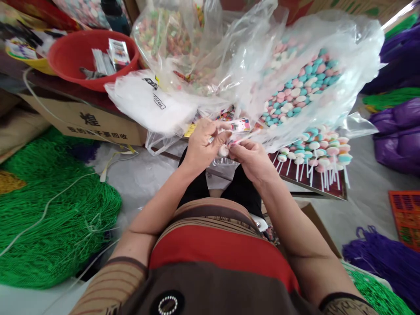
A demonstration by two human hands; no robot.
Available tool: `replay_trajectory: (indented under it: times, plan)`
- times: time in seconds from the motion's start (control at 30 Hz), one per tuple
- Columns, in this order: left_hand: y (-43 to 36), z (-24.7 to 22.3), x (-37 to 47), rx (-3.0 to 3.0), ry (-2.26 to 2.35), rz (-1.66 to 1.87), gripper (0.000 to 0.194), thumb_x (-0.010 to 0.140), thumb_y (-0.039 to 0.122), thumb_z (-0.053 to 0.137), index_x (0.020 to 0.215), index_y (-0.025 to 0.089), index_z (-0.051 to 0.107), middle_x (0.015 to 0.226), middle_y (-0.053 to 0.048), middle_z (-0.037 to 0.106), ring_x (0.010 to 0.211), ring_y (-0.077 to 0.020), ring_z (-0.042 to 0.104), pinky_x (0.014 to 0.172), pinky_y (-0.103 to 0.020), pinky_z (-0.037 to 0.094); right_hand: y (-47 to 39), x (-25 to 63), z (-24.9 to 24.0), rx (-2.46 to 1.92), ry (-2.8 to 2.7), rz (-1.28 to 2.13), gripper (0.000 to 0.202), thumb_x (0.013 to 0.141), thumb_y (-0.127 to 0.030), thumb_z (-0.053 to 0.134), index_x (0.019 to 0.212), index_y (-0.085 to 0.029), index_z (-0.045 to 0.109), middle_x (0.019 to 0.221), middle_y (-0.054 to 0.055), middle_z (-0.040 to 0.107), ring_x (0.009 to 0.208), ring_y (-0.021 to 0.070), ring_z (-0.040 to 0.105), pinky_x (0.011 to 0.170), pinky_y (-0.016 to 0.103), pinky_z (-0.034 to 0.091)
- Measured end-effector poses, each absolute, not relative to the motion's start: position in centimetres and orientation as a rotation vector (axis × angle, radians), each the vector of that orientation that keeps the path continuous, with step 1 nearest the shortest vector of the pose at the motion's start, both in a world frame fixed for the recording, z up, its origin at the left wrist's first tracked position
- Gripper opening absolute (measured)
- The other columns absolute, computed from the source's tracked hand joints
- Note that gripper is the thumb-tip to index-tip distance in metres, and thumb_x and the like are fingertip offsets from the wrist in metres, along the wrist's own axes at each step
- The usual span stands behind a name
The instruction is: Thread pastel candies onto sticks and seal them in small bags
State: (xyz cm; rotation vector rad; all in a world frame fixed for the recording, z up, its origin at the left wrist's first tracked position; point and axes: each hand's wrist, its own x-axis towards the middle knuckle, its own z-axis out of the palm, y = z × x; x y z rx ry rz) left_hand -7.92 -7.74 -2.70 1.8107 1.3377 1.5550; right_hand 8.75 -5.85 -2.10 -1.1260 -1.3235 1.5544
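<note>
Above my lap, my left hand [204,142] and my right hand [251,157] come together with their fingertips pinched. Between them is a lollipop [223,151] with a round whitish candy, partly hidden by the fingers. The right thumb and fingers press on it from the side, and the left thumb and forefinger grip it from above. A small printed card [240,125] lies just beyond the fingertips. At the right, finished-looking candy lollipops [315,151] on white sticks lie in a heap at the table edge.
An open plastic bag holds pink, blue and white candies [297,92]. Another clear bag holds multicoloured sweets [177,37]. White printed bags [154,103] lie beside the red bowl [65,57] of sticks and cards. Green strands [52,210] pile up at the left, near a cardboard box [82,118].
</note>
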Motion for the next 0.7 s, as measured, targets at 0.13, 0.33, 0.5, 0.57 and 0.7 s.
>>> replay_trajectory:
  times: [0.13,0.33,0.5,0.57,0.7]
  plan:
    - [-9.8,-0.6,-7.1,1.418,1.129,1.283,0.066,0.093,0.076,0.044,0.079,0.019,0.074,0.054,0.000,0.056,0.052,-0.0108,0.052,0.055,-0.027,0.044,-6.0,9.3,-0.4,-1.129,-1.461,0.953,0.021,0.086,-0.038,0.068,0.075,-0.022,0.063,0.071,-0.003,0.062,0.065,0.0111,0.055,0.064,0.026,0.046]
    - [-8.5,-1.3,-7.2,0.950,0.980,1.154,0.094,0.087,0.090,0.015,0.092,0.018,0.075,0.038,0.004,0.041,0.034,-0.0096,0.036,0.040,-0.025,0.034,-8.3,9.6,0.8,-0.940,-1.867,0.476,0.013,0.088,-0.017,0.059,0.078,-0.022,0.065,0.074,-0.001,0.068,0.069,0.0130,0.060,0.068,0.027,0.049]
    - [-8.9,-1.1,-7.5,0.968,1.033,1.003,0.089,0.090,0.086,0.019,0.086,0.019,0.077,0.033,0.005,0.025,0.031,-0.0094,0.022,0.036,-0.025,0.026,-8.3,10.0,-0.3,-1.123,-1.865,0.445,0.014,0.089,-0.020,0.058,0.077,-0.023,0.065,0.075,0.000,0.070,0.067,0.0142,0.061,0.065,0.027,0.049]
    - [-9.3,-1.4,-7.1,0.991,1.030,0.889,0.084,0.088,0.088,0.028,0.080,0.018,0.075,0.034,0.006,0.025,0.032,-0.0080,0.018,0.036,-0.025,0.018,-8.5,9.9,-0.2,-1.137,-1.811,0.457,0.014,0.091,-0.022,0.058,0.080,-0.023,0.066,0.079,0.001,0.072,0.071,0.0154,0.064,0.068,0.028,0.051]
    - [-9.6,-2.1,-6.8,0.978,1.051,0.969,0.072,0.086,0.085,0.041,0.078,0.020,0.071,0.038,0.008,0.027,0.034,-0.0064,0.015,0.037,-0.024,0.018,-9.5,9.6,-0.5,-1.041,-1.817,0.602,0.018,0.094,-0.025,0.058,0.080,-0.023,0.069,0.080,0.003,0.072,0.078,0.0171,0.066,0.077,0.031,0.053]
